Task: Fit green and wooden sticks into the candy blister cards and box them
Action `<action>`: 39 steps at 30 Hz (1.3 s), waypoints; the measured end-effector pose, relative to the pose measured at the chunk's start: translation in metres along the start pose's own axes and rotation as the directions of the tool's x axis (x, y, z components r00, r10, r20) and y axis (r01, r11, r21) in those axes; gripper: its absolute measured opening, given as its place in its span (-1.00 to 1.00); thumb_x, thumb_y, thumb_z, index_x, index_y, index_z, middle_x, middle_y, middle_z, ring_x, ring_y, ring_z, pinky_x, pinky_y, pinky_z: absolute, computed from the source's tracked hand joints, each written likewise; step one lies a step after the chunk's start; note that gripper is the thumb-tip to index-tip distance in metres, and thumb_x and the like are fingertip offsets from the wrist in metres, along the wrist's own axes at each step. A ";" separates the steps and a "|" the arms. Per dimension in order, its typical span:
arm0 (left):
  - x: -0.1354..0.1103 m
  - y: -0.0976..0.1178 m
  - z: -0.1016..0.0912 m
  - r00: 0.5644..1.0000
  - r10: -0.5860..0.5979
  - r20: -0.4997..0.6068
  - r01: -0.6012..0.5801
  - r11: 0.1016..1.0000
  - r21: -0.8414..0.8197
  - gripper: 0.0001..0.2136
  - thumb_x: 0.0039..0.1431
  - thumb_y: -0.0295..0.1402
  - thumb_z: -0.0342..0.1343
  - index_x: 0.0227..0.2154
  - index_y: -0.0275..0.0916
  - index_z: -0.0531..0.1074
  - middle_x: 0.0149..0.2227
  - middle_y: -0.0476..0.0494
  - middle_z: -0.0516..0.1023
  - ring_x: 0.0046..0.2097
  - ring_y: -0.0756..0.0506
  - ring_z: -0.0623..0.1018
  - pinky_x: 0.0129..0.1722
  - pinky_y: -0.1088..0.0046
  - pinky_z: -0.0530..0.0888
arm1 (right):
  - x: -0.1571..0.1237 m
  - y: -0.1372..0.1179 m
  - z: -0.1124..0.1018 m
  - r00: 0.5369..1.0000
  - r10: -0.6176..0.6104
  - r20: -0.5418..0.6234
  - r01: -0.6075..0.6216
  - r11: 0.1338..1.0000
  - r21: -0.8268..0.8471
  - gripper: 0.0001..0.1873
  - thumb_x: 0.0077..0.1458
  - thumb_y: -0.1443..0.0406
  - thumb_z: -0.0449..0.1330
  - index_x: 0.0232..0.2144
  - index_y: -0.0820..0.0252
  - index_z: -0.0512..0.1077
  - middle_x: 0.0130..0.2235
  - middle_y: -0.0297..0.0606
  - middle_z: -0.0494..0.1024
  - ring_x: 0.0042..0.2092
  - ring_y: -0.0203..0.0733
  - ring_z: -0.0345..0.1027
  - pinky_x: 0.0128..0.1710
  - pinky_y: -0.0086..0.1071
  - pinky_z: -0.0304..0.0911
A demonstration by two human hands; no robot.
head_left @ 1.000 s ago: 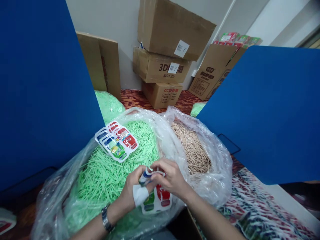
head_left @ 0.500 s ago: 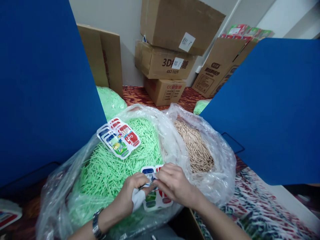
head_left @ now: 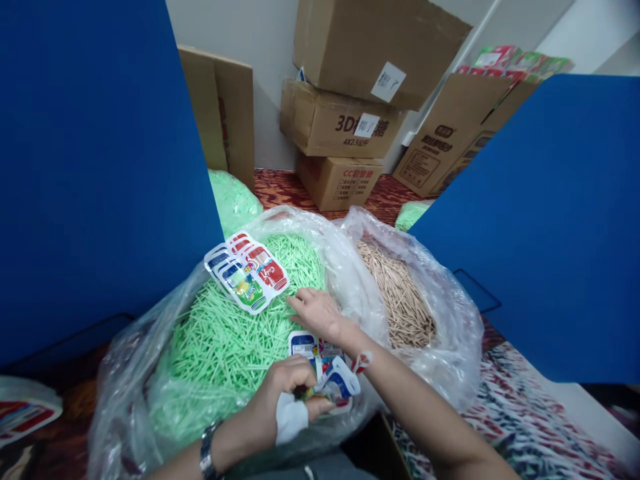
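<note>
My left hand (head_left: 283, 393), with a white bandage at the thumb and a watch on the wrist, is closed on a small printed packet sheet (head_left: 327, 373) held over the near edge of a clear bag of green sticks (head_left: 225, 333). My right hand (head_left: 315, 312) stretches forward over the green sticks, fingers low among them, close to a stack of printed packet sheets (head_left: 247, 272) lying on top of the pile. Whether its fingers pinch any stick is hidden.
A second clear bag (head_left: 400, 300) holds tan sticks to the right. Blue boards (head_left: 90, 167) (head_left: 550, 227) stand on both sides. Cardboard boxes (head_left: 350, 113) are stacked against the back wall. More green bags (head_left: 233, 197) lie behind. A patterned cloth (head_left: 520, 427) covers the right.
My right hand let go of the packet sheet and reached forward onto the green sticks. My left hand keeps the sheet, now lower and nearer me.
</note>
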State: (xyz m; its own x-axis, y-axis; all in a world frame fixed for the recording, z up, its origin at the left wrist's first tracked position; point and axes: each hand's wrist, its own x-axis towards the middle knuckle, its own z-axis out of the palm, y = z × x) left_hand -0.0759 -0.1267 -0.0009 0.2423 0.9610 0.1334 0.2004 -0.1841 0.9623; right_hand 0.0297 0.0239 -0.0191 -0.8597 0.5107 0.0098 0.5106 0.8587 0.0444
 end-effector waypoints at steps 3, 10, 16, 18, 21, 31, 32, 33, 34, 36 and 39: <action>-0.002 -0.004 -0.003 1.000 0.003 -0.009 -0.003 1.000 0.008 -0.67 0.05 -0.31 0.20 -0.64 -0.25 0.16 -0.54 0.02 0.28 -0.45 0.00 0.27 -0.44 0.50 0.18 | 0.011 -0.007 -0.001 0.998 -0.069 0.011 0.070 0.992 -0.106 -0.79 0.16 0.21 0.13 -0.18 0.18 0.35 -0.20 -0.17 0.42 -0.16 -0.07 0.29 -0.27 -0.26 0.22; -0.002 -0.005 -0.003 0.999 -0.048 -0.008 0.048 0.999 0.001 -0.67 0.03 -0.34 0.21 -0.65 -0.25 0.14 -0.54 0.05 0.26 -0.45 0.01 0.26 -0.44 0.51 0.18 | 0.018 -0.012 -0.004 0.979 -0.203 -0.016 0.194 0.952 -0.238 -0.86 0.22 0.40 -0.03 -0.26 0.27 0.34 -0.25 -0.17 0.39 -0.20 -0.09 0.24 -0.28 -0.22 0.20; -0.003 -0.004 -0.006 0.999 -0.054 -0.006 0.053 0.998 -0.016 -0.66 0.02 -0.35 0.20 -0.66 -0.25 0.13 -0.55 0.06 0.24 -0.46 0.02 0.25 -0.46 0.51 0.16 | 0.022 -0.019 -0.003 0.968 -0.250 -0.013 0.235 0.926 -0.296 -0.78 0.23 0.42 -0.09 -0.32 0.26 0.35 -0.29 -0.16 0.39 -0.23 -0.10 0.24 -0.28 -0.21 0.19; -0.003 -0.005 -0.007 0.997 -0.072 -0.017 0.072 0.997 -0.017 -0.65 0.02 -0.33 0.20 -0.66 -0.25 0.12 -0.56 0.06 0.23 -0.47 0.02 0.23 -0.47 0.51 0.15 | 0.022 -0.020 -0.002 0.965 -0.261 -0.020 0.241 0.916 -0.321 -0.76 0.23 0.43 -0.10 -0.32 0.26 0.35 -0.30 -0.16 0.39 -0.25 -0.11 0.24 -0.30 -0.22 0.18; -0.004 -0.007 -0.007 0.996 -0.089 -0.010 0.089 0.996 -0.027 -0.67 0.02 -0.31 0.20 -0.65 -0.25 0.15 -0.55 0.05 0.24 -0.48 0.02 0.23 -0.47 0.51 0.15 | 0.022 -0.020 -0.002 0.958 -0.284 -0.024 0.258 0.900 -0.351 -0.76 0.21 0.45 -0.10 -0.34 0.27 0.36 -0.32 -0.16 0.40 -0.28 -0.13 0.25 -0.33 -0.24 0.18; -0.003 -0.006 -0.008 0.995 -0.092 -0.023 0.092 0.995 -0.026 -0.69 -0.01 -0.33 0.20 -0.65 -0.24 0.17 -0.55 0.04 0.27 -0.47 0.01 0.25 -0.45 0.50 0.18 | 0.017 -0.012 0.000 0.946 -0.321 -0.032 0.282 0.871 -0.401 -0.79 0.20 0.42 -0.04 -0.38 0.25 0.37 -0.40 -0.21 0.45 -0.29 -0.12 0.29 -0.05 -0.09 0.17; -0.003 -0.006 -0.009 0.996 -0.087 -0.023 0.086 0.996 -0.031 -0.69 -0.01 -0.33 0.20 -0.65 -0.25 0.17 -0.55 0.04 0.27 -0.47 0.01 0.26 -0.45 0.50 0.19 | 0.016 -0.009 -0.003 0.950 -0.311 -0.025 0.277 0.876 -0.396 -0.80 0.20 0.42 -0.04 -0.38 0.25 0.37 -0.41 -0.20 0.46 -0.29 -0.11 0.30 0.00 -0.06 0.13; -0.003 -0.007 -0.010 0.996 -0.082 -0.025 0.081 0.996 -0.034 -0.69 0.00 -0.33 0.20 -0.66 -0.25 0.17 -0.55 0.04 0.27 -0.47 0.01 0.26 -0.45 0.50 0.19 | 0.014 -0.005 -0.007 0.956 -0.292 -0.017 0.263 0.884 -0.386 -0.81 0.19 0.42 -0.03 -0.37 0.25 0.37 -0.41 -0.19 0.47 -0.27 -0.10 0.31 0.03 -0.03 0.09; -0.003 -0.007 -0.011 0.996 -0.080 -0.026 0.079 0.996 -0.037 -0.69 0.01 -0.34 0.20 -0.67 -0.25 0.17 -0.56 0.04 0.27 -0.46 0.01 0.27 -0.44 0.50 0.19 | 0.012 0.001 -0.012 0.965 -0.261 -0.008 0.239 0.898 -0.369 -0.83 0.18 0.43 -0.02 -0.36 0.25 0.36 -0.41 -0.18 0.47 -0.26 -0.09 0.32 0.05 -0.01 0.06; -0.003 -0.009 -0.014 0.997 -0.076 -0.031 0.075 0.996 -0.053 -0.68 0.02 -0.36 0.19 -0.67 -0.25 0.16 -0.56 0.05 0.26 -0.47 0.01 0.26 -0.45 0.51 0.19 | 0.007 0.015 -0.024 0.988 -0.153 0.024 0.154 0.951 -0.269 -0.85 0.15 0.46 -0.01 -0.35 0.25 0.35 -0.40 -0.16 0.49 -0.26 -0.08 0.34 0.02 -0.03 0.09; -0.001 -0.012 -0.016 0.997 -0.064 -0.033 0.061 0.995 -0.083 -0.68 0.03 -0.37 0.18 -0.67 -0.25 0.16 -0.57 0.05 0.24 -0.46 0.01 0.25 -0.45 0.51 0.19 | -0.001 0.037 -0.037 0.994 0.043 0.096 -0.043 0.999 -0.008 -0.88 0.16 0.43 -0.01 -0.29 0.23 0.31 -0.40 -0.19 0.49 -0.34 -0.15 0.36 -0.20 -0.22 0.24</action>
State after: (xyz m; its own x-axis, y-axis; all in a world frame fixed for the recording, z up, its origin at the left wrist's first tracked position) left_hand -0.0937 -0.1220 -0.0091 0.1976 0.9771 0.0794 0.1356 -0.1075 0.9849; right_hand 0.0491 0.0530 0.0196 -0.8314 0.5493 -0.0838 0.5469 0.8356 0.0517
